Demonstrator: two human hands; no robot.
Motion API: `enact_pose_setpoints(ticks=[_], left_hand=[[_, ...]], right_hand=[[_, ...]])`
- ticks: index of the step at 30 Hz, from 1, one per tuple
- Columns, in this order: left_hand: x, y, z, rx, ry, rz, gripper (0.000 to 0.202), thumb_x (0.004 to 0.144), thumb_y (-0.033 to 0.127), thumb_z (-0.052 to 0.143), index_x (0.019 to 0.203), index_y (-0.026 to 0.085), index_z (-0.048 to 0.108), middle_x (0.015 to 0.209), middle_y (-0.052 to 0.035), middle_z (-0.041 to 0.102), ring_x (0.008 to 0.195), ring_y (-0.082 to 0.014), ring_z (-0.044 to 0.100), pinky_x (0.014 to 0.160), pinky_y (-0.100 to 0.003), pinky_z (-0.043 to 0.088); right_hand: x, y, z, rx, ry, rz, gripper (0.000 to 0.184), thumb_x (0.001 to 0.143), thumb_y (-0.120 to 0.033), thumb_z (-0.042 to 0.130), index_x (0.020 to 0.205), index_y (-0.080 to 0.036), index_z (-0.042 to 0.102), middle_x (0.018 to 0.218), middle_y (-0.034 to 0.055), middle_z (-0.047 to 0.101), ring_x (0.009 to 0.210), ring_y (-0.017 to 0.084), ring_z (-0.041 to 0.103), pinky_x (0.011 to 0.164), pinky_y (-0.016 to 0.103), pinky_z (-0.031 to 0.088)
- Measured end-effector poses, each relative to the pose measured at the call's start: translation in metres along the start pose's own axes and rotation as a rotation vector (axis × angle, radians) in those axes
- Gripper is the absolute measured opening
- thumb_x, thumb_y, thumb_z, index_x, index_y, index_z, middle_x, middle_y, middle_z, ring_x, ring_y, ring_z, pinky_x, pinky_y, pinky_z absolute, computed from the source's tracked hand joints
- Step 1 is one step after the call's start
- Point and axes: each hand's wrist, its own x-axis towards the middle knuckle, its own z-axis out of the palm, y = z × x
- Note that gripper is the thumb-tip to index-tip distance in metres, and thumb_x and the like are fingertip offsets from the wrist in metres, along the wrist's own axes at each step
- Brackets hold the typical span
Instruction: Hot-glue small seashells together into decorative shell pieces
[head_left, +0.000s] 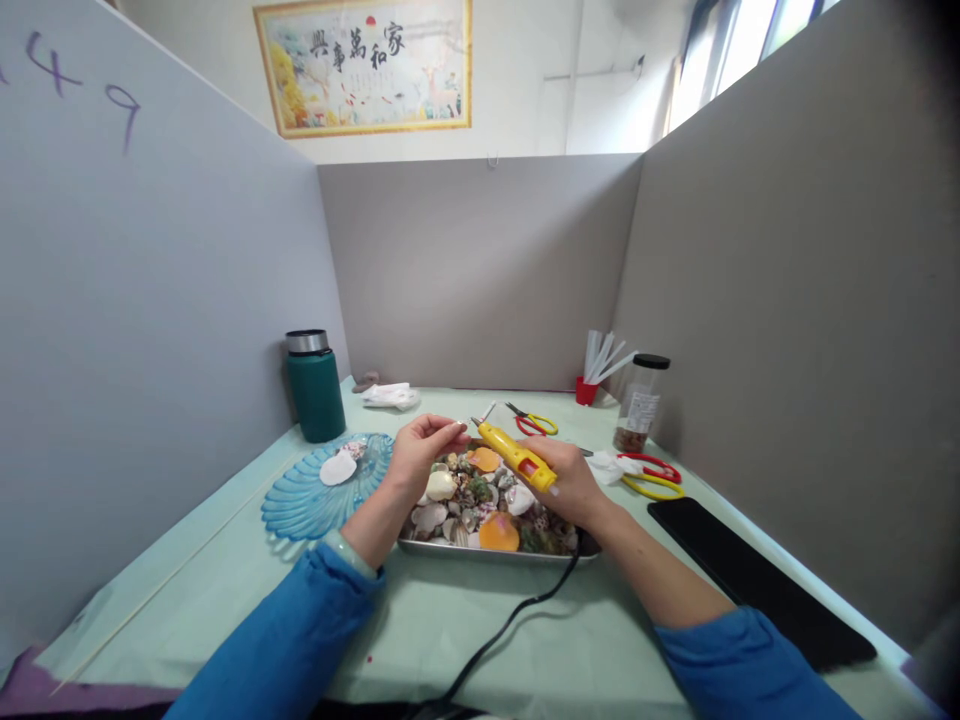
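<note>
Above the metal tray (pixel 487 554) of mixed shells (pixel 499 532), both my hands meet over its far side. My left hand (pixel 424 452) pinches a small pale piece (pixel 460 427) between thumb and fingertips; it is too small to identify. My right hand (pixel 564 477) is wrapped around a yellow glue gun (pixel 517 456), its nozzle (pixel 476 422) directed toward the left fingertips.

Principal hazards, as I judge them: a slight drift of either hand could bring the nozzle, hot if powered, against my left fingers. So slender a pinch could let the piece slip into the shells, where it would be hard to find. Excess pressure on the trigger, hidden from view, could string glue over the tray. The black cord (pixel 517 606), crossing the tray's front rim below my right hand, could catch there and tug the gun off line.

Relative position: the pale piece lies at the very tips of my left thumb and fingers, just beside the nozzle; whether they touch I cannot tell. The gun slants from my right palm up and leftward. The blue fluted plate (pixel 296 500), bearing a white shell (pixel 338 469), stands beyond my left forearm, apart from both grips.
</note>
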Motion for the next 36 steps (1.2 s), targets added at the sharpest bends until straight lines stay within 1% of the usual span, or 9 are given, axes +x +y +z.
enact_pose_setpoints(ticks=[3,8,12,18,26,31,36], left_hand=[[-0.001,0.0013,0.0014,0.001,0.007,0.0,0.027,0.063,0.027,0.079,0.076,0.011,0.062,0.066,-0.0044,0.07,0.064,-0.0136,0.067,0.066,-0.024,0.054],[-0.0024,0.0024,0.0032,0.017,0.002,0.004,0.028,0.062,0.028,0.079,0.075,0.011,0.061,0.066,-0.0054,0.071,0.064,-0.0141,0.068,0.066,-0.025,0.054],[-0.0025,0.0027,0.004,0.03,0.001,0.006,0.029,0.061,0.03,0.08,0.074,0.011,0.061,0.067,-0.006,0.071,0.063,-0.0148,0.068,0.066,-0.026,0.054],[-0.0018,0.0027,0.0038,0.039,0.011,0.011,0.031,0.059,0.031,0.081,0.074,0.011,0.062,0.066,-0.0058,0.071,0.063,-0.0154,0.068,0.067,-0.027,0.054],[-0.0022,0.0028,0.004,0.066,-0.008,0.029,0.028,0.062,0.03,0.079,0.074,0.011,0.061,0.067,-0.0058,0.071,0.064,-0.0157,0.068,0.066,-0.027,0.054],[-0.0024,0.0031,0.0044,0.072,-0.008,0.019,0.03,0.06,0.031,0.08,0.074,0.012,0.062,0.067,-0.0061,0.071,0.064,-0.0165,0.068,0.066,-0.027,0.054],[-0.0029,0.0041,0.0048,0.054,0.013,0.015,0.031,0.059,0.031,0.081,0.073,0.011,0.062,0.067,-0.0063,0.071,0.063,-0.0159,0.068,0.067,-0.027,0.054]], right_hand=[[0.0002,-0.0001,0.0006,-0.001,0.002,0.009,0.009,0.077,-0.012,0.058,0.083,-0.017,0.062,0.079,0.0046,0.066,0.069,0.017,0.06,0.062,0.027,0.043],[0.0002,-0.0015,0.0004,-0.016,-0.014,0.001,0.006,0.078,-0.014,0.057,0.081,-0.018,0.061,0.073,0.0034,0.064,0.065,0.016,0.058,0.059,0.026,0.042],[0.0003,-0.0021,0.0004,-0.015,-0.025,-0.009,0.009,0.078,-0.016,0.057,0.085,-0.018,0.062,0.075,0.0036,0.065,0.065,0.016,0.059,0.06,0.026,0.042],[0.0008,-0.0022,0.0011,-0.013,-0.004,0.003,0.006,0.081,-0.019,0.055,0.082,-0.019,0.061,0.077,0.0055,0.067,0.068,0.018,0.06,0.062,0.028,0.044],[0.0011,-0.0027,0.0001,-0.032,-0.021,-0.007,0.006,0.079,-0.017,0.057,0.082,-0.018,0.062,0.074,0.0045,0.066,0.065,0.017,0.059,0.059,0.027,0.043],[0.0017,-0.0028,-0.0003,-0.046,-0.017,-0.007,0.006,0.079,-0.017,0.057,0.082,-0.018,0.062,0.076,0.0048,0.066,0.067,0.017,0.06,0.061,0.027,0.044],[-0.0002,-0.0004,0.0013,-0.03,0.003,0.008,0.009,0.079,-0.016,0.057,0.087,-0.018,0.063,0.081,0.0063,0.068,0.071,0.019,0.062,0.064,0.029,0.047]])
